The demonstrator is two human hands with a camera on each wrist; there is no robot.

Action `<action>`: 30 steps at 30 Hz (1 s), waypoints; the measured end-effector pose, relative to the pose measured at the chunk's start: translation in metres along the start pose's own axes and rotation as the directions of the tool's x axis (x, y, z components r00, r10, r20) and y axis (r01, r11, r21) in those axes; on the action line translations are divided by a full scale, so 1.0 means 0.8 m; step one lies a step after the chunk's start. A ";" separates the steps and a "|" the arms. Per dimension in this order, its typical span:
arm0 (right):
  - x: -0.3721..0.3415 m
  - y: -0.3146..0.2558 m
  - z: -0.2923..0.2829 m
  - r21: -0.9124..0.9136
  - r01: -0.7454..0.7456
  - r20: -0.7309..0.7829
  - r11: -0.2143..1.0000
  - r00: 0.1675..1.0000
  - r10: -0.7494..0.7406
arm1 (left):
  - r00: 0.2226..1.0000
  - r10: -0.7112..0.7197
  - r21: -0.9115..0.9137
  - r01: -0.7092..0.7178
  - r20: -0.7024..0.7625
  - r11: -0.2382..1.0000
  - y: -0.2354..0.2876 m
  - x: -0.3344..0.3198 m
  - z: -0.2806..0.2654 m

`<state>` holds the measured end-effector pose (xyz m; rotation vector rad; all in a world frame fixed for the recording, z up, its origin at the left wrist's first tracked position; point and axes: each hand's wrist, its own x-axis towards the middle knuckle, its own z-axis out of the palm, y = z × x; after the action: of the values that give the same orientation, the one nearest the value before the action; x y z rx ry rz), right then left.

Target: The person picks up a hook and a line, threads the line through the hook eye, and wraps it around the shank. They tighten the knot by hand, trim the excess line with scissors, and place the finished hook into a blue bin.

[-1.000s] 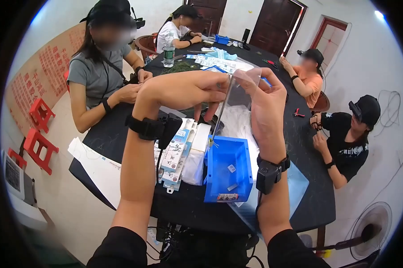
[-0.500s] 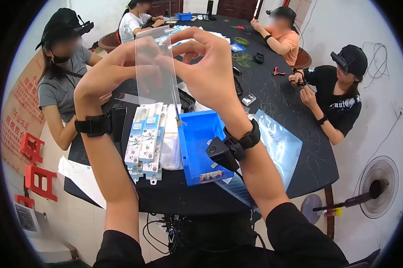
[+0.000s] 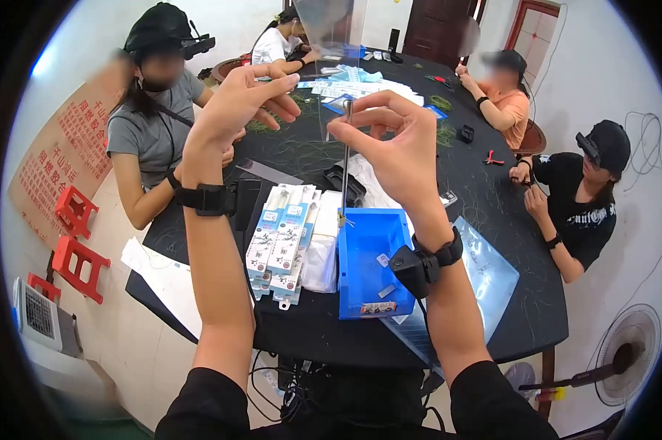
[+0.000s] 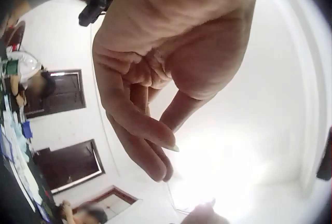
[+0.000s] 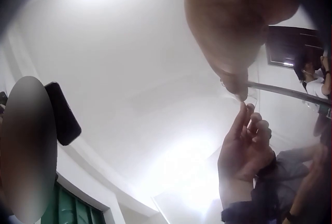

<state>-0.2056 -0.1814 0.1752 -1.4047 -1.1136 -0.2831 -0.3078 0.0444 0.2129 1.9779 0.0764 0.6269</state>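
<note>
My right hand (image 3: 398, 139), fingertips together, is at the metal rod (image 3: 345, 176); left hand (image 3: 236, 103) bent, either's grip I can't tell. Wrist bump could tilt the rod.

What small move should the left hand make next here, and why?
Probably bring the left hand in toward the upper end of the metal rod: the right hand has its fingertips close by that end, while the left is apart from it. Whether either hand pinches something fine, I cannot tell.

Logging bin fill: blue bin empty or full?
Nearly empty: the head view shows small pale pieces inside the blue bin, much of its visible floor bare.
</note>
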 end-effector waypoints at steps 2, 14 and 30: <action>0.000 0.004 -0.003 0.015 -0.046 0.076 0.999 0.996 0.045 | 0.998 0.025 0.007 -0.024 -0.053 1.000 0.001 -0.001 -0.003; -0.002 0.038 -0.020 -0.039 -0.101 0.683 0.994 0.724 0.100 | 0.928 0.308 -0.039 -0.307 0.208 0.951 0.018 -0.014 0.005; -0.015 0.060 -0.010 -0.111 -0.087 0.808 0.990 0.572 0.141 | 0.926 0.303 0.080 -0.327 0.227 0.942 0.059 -0.040 0.030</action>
<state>-0.1725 -0.1824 0.1375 -1.7022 -1.7599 0.5169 -0.3346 -0.0079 0.2319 2.1797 -0.3514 0.6228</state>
